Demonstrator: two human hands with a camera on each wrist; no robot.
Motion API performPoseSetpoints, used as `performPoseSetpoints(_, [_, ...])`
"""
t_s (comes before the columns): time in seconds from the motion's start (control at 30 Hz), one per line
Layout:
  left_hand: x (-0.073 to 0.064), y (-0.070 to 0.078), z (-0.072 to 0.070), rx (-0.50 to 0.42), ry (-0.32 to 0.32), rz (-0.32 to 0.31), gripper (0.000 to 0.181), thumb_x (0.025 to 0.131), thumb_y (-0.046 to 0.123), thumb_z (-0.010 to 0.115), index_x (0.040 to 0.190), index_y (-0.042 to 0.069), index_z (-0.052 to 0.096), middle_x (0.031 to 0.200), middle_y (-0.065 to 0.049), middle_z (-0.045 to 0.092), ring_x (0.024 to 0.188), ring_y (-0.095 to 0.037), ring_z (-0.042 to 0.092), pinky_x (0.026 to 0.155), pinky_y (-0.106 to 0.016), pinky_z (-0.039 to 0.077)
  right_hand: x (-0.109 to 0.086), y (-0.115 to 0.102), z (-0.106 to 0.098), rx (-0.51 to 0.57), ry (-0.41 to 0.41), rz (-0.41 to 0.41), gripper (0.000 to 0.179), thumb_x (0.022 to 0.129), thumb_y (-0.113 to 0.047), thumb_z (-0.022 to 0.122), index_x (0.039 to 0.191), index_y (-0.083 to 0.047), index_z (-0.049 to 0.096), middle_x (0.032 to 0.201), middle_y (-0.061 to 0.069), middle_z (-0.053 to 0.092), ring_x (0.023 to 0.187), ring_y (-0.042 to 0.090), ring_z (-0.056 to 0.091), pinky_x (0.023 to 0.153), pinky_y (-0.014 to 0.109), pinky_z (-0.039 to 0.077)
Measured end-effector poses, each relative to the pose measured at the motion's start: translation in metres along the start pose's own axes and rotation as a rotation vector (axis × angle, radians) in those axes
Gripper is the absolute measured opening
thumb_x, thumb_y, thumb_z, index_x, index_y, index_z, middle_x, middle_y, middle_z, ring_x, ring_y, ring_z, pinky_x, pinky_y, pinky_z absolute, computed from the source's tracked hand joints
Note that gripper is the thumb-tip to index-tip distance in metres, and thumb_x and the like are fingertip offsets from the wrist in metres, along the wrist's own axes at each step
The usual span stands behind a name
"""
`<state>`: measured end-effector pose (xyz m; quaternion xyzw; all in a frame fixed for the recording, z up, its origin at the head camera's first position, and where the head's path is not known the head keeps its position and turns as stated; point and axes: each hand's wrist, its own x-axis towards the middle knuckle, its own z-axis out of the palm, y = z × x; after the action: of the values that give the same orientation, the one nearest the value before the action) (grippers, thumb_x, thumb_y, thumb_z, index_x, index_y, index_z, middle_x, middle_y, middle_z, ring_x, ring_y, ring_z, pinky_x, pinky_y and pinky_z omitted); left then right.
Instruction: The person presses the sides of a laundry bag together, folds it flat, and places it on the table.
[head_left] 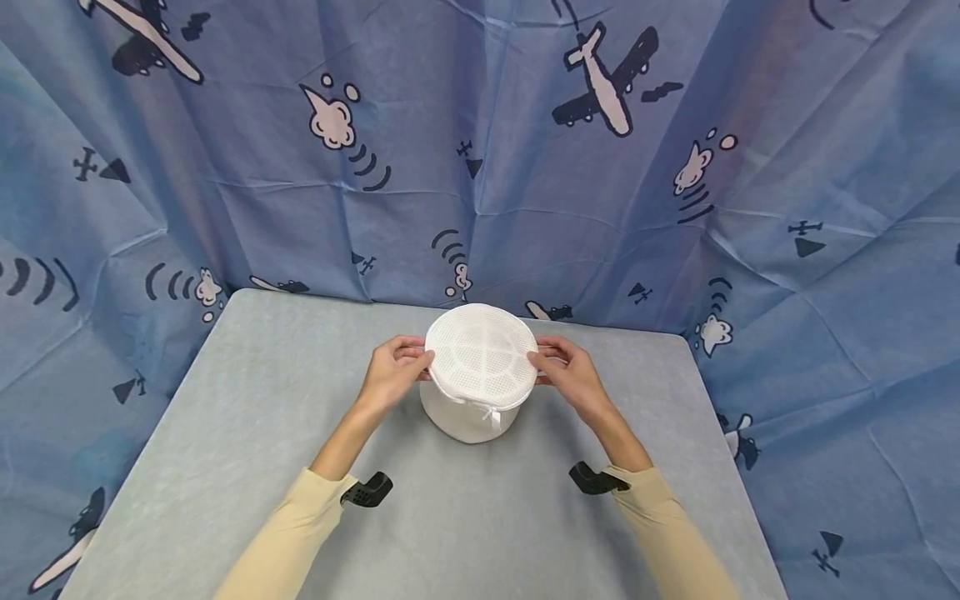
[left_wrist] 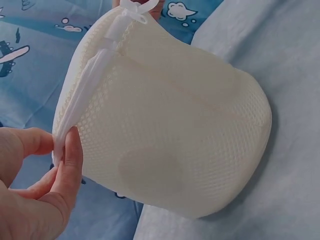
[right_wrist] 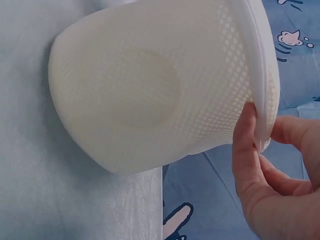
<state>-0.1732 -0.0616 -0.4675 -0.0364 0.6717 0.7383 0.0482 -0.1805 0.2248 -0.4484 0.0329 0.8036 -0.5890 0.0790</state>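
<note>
A white mesh laundry bag (head_left: 482,354), shaped like a drum with a round top, stands upright near the back of the table. Along its top edge runs a white zipper band (left_wrist: 90,82), with a small ribbon bow (head_left: 492,414) at the front. My left hand (head_left: 395,369) pinches the rim on the left side between thumb and fingers. On the opposite side, my right hand (head_left: 567,372) pinches the rim in the same way. A darker round patch (right_wrist: 142,90) shows through the mesh side; what it is cannot be made out.
The pale grey tabletop (head_left: 465,525) reaches back to a blue curtain (head_left: 420,167) printed with planes. More curtain hangs along the left and right sides. A black wrist device (head_left: 367,490) sits at the left cuff, another black device (head_left: 596,479) at the right.
</note>
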Motion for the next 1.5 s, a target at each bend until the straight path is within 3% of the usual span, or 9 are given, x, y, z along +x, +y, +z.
performPoseSetpoints(0.23, [-0.009,-0.004,-0.002,-0.021,-0.013,-0.003,0.033,0.095,-0.003,0.068,0.125,-0.015,0.058,0.098,-0.016,0.063,0.072,-0.009,0.066,0.068,-0.022,0.060,-0.003,0.009,-0.002,-0.003,-0.006,-0.017,0.044,0.098,-0.015,0.071,0.136,0.003,0.058,0.115,0.020,0.062,0.085,0.016,0.068,0.075,0.031,0.062])
performPoseSetpoints(0.53, [-0.022,-0.005,-0.006,0.044,-0.083,-0.022,0.049,0.097,0.003,0.067,0.142,-0.007,0.052,0.125,-0.022,0.055,0.071,-0.011,0.068,0.072,-0.024,0.059,-0.010,0.011,-0.005,-0.018,-0.016,-0.015,0.044,0.097,-0.017,0.072,0.135,0.001,0.059,0.115,0.019,0.062,0.086,0.017,0.068,0.074,0.031,0.062])
performPoseSetpoints(0.8, [-0.032,-0.006,-0.006,0.019,-0.056,-0.029,0.044,0.097,0.003,0.067,0.138,-0.004,0.055,0.118,-0.020,0.057,0.079,-0.016,0.066,0.068,-0.028,0.061,-0.019,0.013,-0.003,-0.023,-0.063,-0.008,0.045,0.098,-0.018,0.073,0.135,0.001,0.057,0.117,0.019,0.061,0.088,0.018,0.068,0.076,0.032,0.062])
performPoseSetpoints(1.1, [-0.034,-0.010,-0.004,0.022,-0.004,-0.020,0.039,0.097,0.008,0.070,0.130,-0.008,0.058,0.105,-0.017,0.061,0.072,-0.015,0.064,0.058,-0.027,0.058,-0.027,0.011,0.002,-0.038,-0.059,0.022,0.044,0.098,-0.020,0.072,0.136,-0.002,0.057,0.118,0.019,0.061,0.089,0.020,0.068,0.077,0.035,0.062])
performPoseSetpoints(1.5, [-0.039,-0.014,-0.006,0.049,0.009,-0.037,0.037,0.095,0.007,0.073,0.127,-0.006,0.061,0.104,-0.017,0.063,0.078,-0.014,0.066,0.068,-0.025,0.058,-0.028,0.022,0.006,-0.005,-0.082,0.012,0.051,0.097,-0.022,0.074,0.138,0.002,0.055,0.117,0.020,0.061,0.086,0.014,0.067,0.073,0.029,0.061])
